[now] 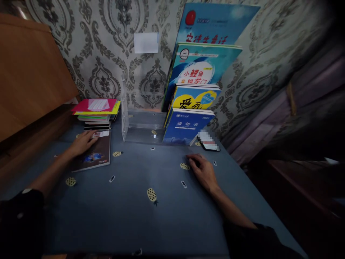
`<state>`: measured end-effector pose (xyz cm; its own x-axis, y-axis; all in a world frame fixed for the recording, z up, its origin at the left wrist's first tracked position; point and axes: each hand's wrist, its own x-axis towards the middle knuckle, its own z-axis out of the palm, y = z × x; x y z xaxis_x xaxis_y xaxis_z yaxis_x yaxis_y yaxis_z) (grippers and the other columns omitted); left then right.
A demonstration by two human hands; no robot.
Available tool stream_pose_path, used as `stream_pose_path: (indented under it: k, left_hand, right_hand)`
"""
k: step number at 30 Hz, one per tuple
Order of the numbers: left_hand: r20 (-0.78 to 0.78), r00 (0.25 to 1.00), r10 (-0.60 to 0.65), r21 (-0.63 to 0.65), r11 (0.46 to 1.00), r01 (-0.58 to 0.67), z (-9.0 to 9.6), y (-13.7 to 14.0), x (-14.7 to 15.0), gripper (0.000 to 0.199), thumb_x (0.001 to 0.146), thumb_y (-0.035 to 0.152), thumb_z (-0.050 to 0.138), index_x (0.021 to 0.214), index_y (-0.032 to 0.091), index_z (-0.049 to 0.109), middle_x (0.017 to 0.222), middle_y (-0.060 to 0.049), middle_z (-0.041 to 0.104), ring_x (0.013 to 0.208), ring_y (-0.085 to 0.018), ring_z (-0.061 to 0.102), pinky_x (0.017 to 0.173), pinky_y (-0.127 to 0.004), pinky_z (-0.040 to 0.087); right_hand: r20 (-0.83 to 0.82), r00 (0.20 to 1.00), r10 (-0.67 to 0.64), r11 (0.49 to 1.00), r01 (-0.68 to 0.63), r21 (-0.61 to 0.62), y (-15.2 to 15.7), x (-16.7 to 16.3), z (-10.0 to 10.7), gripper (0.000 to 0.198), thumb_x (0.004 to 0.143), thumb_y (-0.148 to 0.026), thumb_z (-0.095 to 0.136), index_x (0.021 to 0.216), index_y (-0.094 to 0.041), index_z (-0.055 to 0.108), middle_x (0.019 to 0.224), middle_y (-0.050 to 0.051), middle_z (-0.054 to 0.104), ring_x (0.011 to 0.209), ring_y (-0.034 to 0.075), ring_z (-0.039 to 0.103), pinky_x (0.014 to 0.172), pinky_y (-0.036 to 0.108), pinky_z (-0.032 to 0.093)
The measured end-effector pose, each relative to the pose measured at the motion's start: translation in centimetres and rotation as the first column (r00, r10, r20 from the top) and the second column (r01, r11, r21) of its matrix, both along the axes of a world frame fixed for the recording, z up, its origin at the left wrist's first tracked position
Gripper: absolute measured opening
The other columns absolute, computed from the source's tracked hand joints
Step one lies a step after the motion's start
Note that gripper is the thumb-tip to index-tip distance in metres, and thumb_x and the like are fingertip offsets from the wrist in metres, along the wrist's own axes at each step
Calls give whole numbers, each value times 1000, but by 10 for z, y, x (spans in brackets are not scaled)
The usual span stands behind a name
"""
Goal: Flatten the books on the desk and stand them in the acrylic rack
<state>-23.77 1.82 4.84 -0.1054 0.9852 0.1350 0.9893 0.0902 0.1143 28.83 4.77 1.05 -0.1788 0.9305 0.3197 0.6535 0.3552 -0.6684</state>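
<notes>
My left hand (83, 143) lies with its fingers stretched out over the upper part of a dark-covered book (102, 149) at the left of the table. The book has a blue picture on its cover and lies flat. My right hand (203, 172) rests on the tablecloth, loosely curved, thumb apart from the fingers, with nothing visible in it. In front of it stands a clear stepped rack (124, 126). Upright on the rack's right side are a blue booklet (185, 126), a yellow-and-blue book (196, 97), a teal book (215, 61) and a tall blue book (223, 21).
Behind the dark book is a stack of books and notebooks (97, 117), topped by a pink one (81, 105). A phone (208, 141), partly pixelated, lies right of the rack. A wooden panel (32, 72) borders the left, a curtain (269, 108) the right. Patterned wallpaper (107, 79) rises behind.
</notes>
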Motion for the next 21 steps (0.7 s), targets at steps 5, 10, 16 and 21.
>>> stream_pose_path:
  k: [5, 10, 16, 21]
  left_hand:
    - [-19, 1000, 7, 30, 1000, -7, -20, 7, 1, 60, 94, 44, 28, 134, 10, 57, 133, -18, 62, 129, -29, 54, 111, -44, 38]
    - [-7, 998, -55, 64, 996, 55, -28, -21, 15, 59, 95, 45, 28, 137, 15, 56, 140, -15, 58, 134, -29, 49, 112, -48, 37]
    - [56, 995, -82, 97, 992, 77, -35, -52, 53, 58, 96, 48, 28, 138, 18, 56, 146, -13, 54, 139, -29, 45, 116, -49, 34]
    - [122, 985, -121, 98, 989, 109, -39, -63, 89, 58, 97, 47, 30, 139, 16, 54, 149, -14, 50, 143, -30, 40, 117, -51, 32]
  right_hand:
    - [-2, 1000, 10, 1000, -10, 5, -1, 0, 1, 33, 87, -38, 48, 98, -21, 74, 98, 9, 71, 87, 25, 65, 78, 37, 51]
    - [-6, 1000, 11, 1000, -11, 9, -1, -1, 0, 32, 87, -36, 48, 98, -21, 74, 97, 9, 70, 86, 24, 65, 78, 37, 51]
    - [21, 1000, 21, 1000, -21, 7, -3, -3, 1, 33, 87, -35, 47, 98, -20, 74, 98, 9, 69, 85, 25, 65, 78, 37, 51]
    - [65, 996, 62, 997, -65, 39, -6, -6, 1, 30, 88, -30, 46, 98, -22, 73, 100, 9, 70, 88, 25, 66, 82, 38, 52]
